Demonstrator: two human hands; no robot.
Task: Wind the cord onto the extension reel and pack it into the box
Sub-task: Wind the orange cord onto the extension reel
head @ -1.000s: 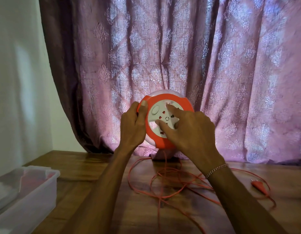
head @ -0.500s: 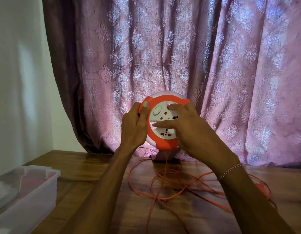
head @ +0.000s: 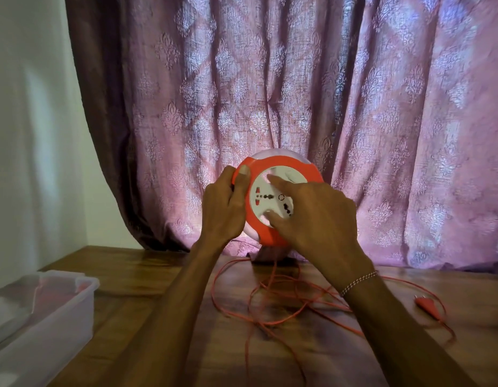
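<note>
I hold a round orange and white extension reel [head: 273,166] upright above the table, its socket face toward me. My left hand [head: 224,210] grips the reel's left rim, thumb on the orange ring. My right hand [head: 314,216] lies on the white socket disc [head: 263,201], with a finger and the thumb pressed on it. A thin orange cord [head: 273,305] hangs from the reel's underside and lies in loose tangled loops on the wooden table [head: 147,275]. Its orange plug [head: 425,303] rests at the right. A clear plastic box [head: 44,311] stands at the lower left.
A pink patterned curtain [head: 298,93] hangs right behind the reel, down to the table's back edge. A pale wall [head: 27,121] is at the left. A small dark stand [head: 270,259] sits under the reel. Something pale and pinkish lies inside the box.
The white socket disc has turned under my right hand's fingers, its sockets now at a different angle. My left hand has kept its grip on the rim. The cord loops have shifted slightly.
</note>
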